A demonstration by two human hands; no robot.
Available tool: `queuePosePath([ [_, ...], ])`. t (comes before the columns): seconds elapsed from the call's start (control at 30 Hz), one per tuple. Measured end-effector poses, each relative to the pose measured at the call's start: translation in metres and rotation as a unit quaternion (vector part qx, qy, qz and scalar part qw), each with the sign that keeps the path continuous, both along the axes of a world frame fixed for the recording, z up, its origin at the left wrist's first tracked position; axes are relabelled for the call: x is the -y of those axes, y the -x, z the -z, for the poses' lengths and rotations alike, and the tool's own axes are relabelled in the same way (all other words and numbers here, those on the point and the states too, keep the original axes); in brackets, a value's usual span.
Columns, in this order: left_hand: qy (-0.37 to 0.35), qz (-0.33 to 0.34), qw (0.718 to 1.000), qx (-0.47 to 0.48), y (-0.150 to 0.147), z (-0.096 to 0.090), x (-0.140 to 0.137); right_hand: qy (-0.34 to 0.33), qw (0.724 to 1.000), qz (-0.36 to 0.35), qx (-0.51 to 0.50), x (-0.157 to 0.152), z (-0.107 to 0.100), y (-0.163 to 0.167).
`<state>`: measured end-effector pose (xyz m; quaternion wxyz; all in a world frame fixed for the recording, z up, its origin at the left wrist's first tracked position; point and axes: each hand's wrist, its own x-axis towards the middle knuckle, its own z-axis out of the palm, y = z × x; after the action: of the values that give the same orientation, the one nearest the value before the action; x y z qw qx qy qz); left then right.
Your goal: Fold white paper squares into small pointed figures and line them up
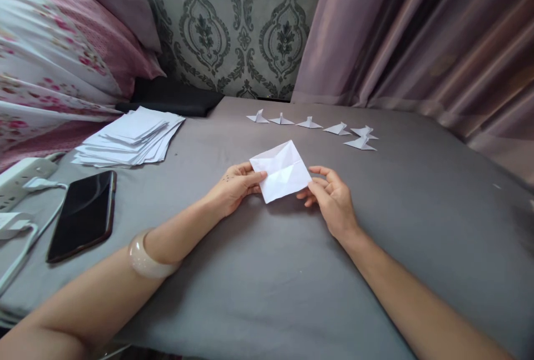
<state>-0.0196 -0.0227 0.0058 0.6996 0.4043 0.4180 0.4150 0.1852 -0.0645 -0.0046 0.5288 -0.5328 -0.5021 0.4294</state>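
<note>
A small square sheet of white paper (286, 173) with crossing crease lines is held up above the grey cloth. My left hand (240, 185) pinches its left edge, thumb on top and fingers underneath. At the right corner, my right hand (331, 196) grips the sheet between thumb and fingers, with the index finger raised beside it. Beyond the paper, several folded white paper figures (309, 122) with pointed wings stand in a row that curves toward the right.
To the left lies a stack of white paper sheets (129, 140), with a black folded item (175, 97) behind it. Nearer are a phone (83, 212) and a white power strip (25, 179) with plugs and cables. Pink curtains (375, 31) hang at the right.
</note>
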Motion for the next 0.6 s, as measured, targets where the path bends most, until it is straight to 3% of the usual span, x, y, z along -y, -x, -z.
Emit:
queuePosePath([
  [0.07, 0.014, -0.009, 1.0, -0.004, 0.001, -0.001, 0.0, -0.068, 0.994, -0.019, 0.082, 0.001, -0.002, -0.003],
  [0.17, 0.039, -0.008, 0.999, -0.023, 0.001, -0.002, -0.001, -0.181, 0.955, -0.039, 0.233, 0.002, -0.002, -0.009],
  [0.27, 0.026, 0.0, 0.996, -0.08, 0.0, -0.002, 0.001, -0.221, 0.915, -0.052, 0.333, 0.003, 0.001, -0.012],
  [0.37, -0.049, 0.014, 0.976, -0.211, 0.0, 0.0, 0.004, -0.2, 0.901, -0.048, 0.382, 0.003, 0.006, -0.014],
  [0.5, -0.24, -0.043, 0.89, -0.385, 0.004, -0.006, 0.007, -0.129, 0.897, -0.049, 0.42, 0.003, 0.01, -0.015],
  [0.6, -0.258, 0.034, 0.87, -0.42, 0.006, -0.013, 0.01, -0.098, 0.902, -0.053, 0.417, 0.002, 0.01, -0.014],
])
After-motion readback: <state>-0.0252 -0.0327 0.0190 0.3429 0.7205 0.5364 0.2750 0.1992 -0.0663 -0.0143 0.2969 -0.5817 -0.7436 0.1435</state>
